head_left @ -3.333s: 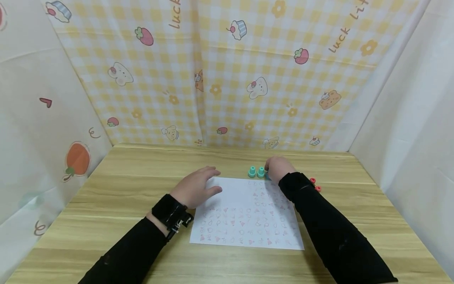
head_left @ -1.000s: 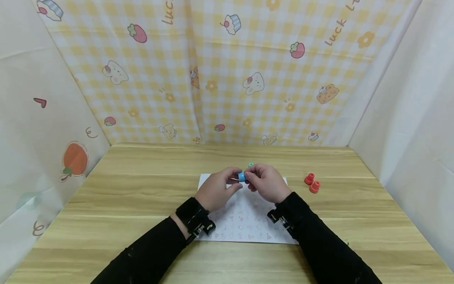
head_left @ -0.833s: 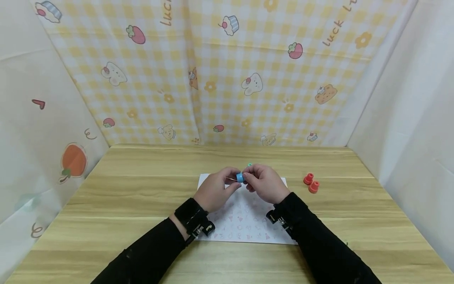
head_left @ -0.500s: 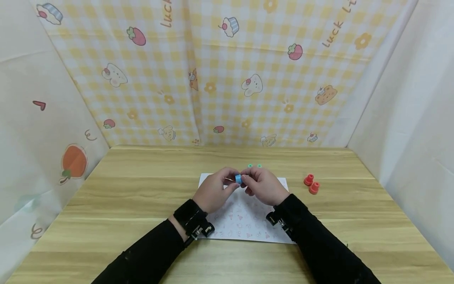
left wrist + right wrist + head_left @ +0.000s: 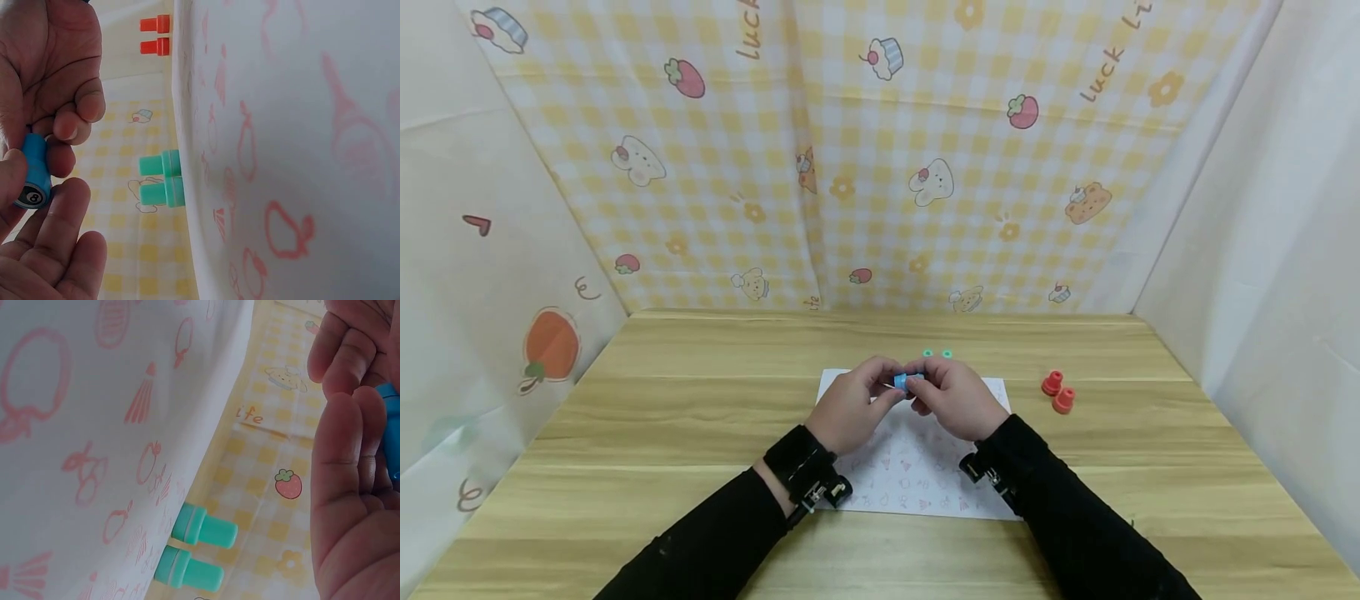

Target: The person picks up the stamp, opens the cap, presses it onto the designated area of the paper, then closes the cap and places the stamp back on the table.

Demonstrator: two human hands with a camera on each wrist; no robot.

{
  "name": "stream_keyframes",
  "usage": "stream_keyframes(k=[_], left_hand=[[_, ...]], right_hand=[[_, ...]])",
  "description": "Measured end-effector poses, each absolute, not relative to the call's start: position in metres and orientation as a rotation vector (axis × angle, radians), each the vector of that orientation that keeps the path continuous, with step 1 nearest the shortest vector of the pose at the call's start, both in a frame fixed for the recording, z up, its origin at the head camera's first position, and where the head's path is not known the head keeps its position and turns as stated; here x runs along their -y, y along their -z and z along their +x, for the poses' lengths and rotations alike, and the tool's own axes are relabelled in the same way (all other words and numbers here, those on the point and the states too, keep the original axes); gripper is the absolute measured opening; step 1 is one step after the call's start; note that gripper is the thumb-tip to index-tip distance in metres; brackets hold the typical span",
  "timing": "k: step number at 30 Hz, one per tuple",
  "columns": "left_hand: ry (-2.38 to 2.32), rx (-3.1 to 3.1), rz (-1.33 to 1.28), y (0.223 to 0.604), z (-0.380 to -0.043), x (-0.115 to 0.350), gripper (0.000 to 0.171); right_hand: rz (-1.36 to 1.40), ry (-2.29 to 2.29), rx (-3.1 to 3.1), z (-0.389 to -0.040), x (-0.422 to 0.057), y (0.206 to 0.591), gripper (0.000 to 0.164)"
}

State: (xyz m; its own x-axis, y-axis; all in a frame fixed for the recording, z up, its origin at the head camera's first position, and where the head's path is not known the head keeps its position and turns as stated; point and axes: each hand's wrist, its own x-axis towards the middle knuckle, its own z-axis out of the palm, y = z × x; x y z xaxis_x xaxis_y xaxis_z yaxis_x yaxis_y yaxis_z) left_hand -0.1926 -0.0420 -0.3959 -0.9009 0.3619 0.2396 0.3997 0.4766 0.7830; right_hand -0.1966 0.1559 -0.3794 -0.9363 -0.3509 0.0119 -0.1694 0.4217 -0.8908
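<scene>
Both hands meet over a white sheet of paper [image 5: 917,487] covered in small red prints. Between them is a small blue stamp [image 5: 900,381], lying nearly sideways. My left hand [image 5: 850,410] pinches its wide end between thumb and fingers. With thumb and bent fingers, my right hand [image 5: 958,402] holds the narrow handle end. A round black label with a white 8 shows on the wide end of the blue stamp [image 5: 36,169] in the left wrist view. Fingers cover much of the stamp [image 5: 392,428] in the right wrist view.
Two green stamps [image 5: 947,354] stand just behind the paper, mostly hidden by the right hand in the head view. Two red stamps [image 5: 1063,400] stand to the right of the sheet on the wooden table [image 5: 700,400]. A checked yellow cloth [image 5: 850,167] hangs behind.
Earlier the right hand was at the back beside the green stamps and the left hand lay spread at the paper's left. Since then both came together on the blue stamp, shifting slightly toward the front left.
</scene>
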Motion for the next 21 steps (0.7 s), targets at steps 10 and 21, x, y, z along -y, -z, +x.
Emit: stream_keyframes(k=[10, 21], left_hand=[[1.522, 2.631, -0.646, 0.3960, -0.1905, 0.0423, 0.020], [1.636, 2.608, -0.640, 0.3972, -0.1940, 0.0436, 0.015]], right_hand=[[-0.517, 1.530, -2.465, -0.1952, -0.1554, 0.3789, 0.030], [-0.509, 1.504, -2.501, -0.1961, -0.1574, 0.3804, 0.024]])
